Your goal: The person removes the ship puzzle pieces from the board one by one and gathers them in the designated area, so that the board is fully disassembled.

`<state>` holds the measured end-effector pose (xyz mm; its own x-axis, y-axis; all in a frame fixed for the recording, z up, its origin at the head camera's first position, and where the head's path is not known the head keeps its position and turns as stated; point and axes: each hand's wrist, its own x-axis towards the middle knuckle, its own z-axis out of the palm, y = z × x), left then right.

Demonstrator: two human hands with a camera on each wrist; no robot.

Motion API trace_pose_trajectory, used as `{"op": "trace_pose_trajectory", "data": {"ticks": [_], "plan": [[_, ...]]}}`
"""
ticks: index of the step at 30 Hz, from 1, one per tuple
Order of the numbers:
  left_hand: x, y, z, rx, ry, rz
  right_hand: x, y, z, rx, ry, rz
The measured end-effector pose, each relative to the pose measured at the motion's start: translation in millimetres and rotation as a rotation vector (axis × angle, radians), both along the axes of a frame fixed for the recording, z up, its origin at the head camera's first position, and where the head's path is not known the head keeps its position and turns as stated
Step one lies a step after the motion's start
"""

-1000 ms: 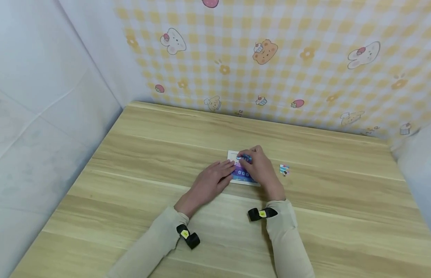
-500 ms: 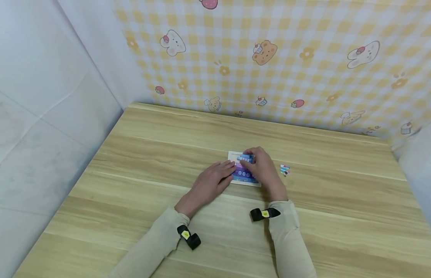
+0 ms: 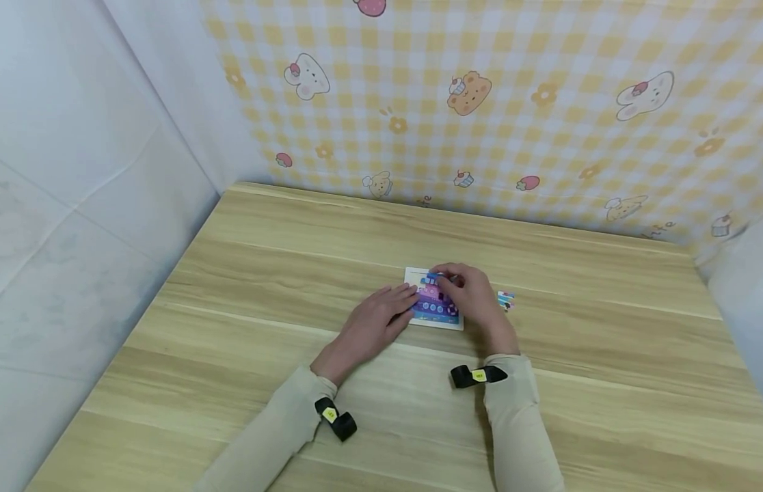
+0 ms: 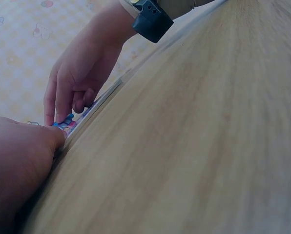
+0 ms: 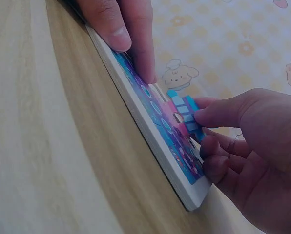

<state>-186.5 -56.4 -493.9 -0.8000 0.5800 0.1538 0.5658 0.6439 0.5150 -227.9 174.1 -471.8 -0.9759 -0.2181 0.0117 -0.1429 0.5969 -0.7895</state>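
Observation:
A small puzzle board (image 3: 437, 326) with a white rim lies on the table, its picture a purple and pink ship on blue. My left hand (image 3: 377, 316) rests on the board's left side with straight fingers. At the board's upper part, my right hand (image 3: 472, 295) pinches a blue puzzle piece (image 5: 185, 116) with pale window squares between thumb and fingertips. In the right wrist view this piece is tilted against the board's face; whether it is seated is unclear. Another puzzle piece (image 3: 506, 300), striped blue and white, lies right of the board, partly near my right wrist.
The wooden table (image 3: 283, 383) stretches around the board on all sides. A yellow checked curtain (image 3: 511, 143) with cartoon animals hangs behind its back edge. A white sheet (image 3: 92, 205) covers the left side. Each forearm wears a black strap camera.
My right hand has shifted slightly to the right, showing more of the board's lower right corner. The blue piece has turned in its fingers. My left hand has stayed in place.

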Motion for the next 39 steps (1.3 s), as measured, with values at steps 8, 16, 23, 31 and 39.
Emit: {"op": "trace_pose_trajectory", "data": {"ticks": [8,16,23,31,39], "plan": [[0.3,0.4,0.0,0.006,0.003,0.002,1.3,0.3,1.9,-0.016,-0.033,-0.034],[1.2,0.8,-0.1,0.002,0.002,-0.001,1.0,3.0,-4.1,-0.048,-0.04,-0.046],[2.4,0.3,0.3,-0.03,0.023,-0.02,1.8,3.1,-5.5,-0.067,-0.041,-0.051],[3.5,2.3,-1.1,-0.036,0.082,-0.02,2.0,4.3,-5.7,-0.064,-0.037,-0.04],[3.2,2.3,-1.0,-0.031,0.104,-0.025,-0.4,5.2,-4.7,-0.079,-0.047,-0.053]]}}
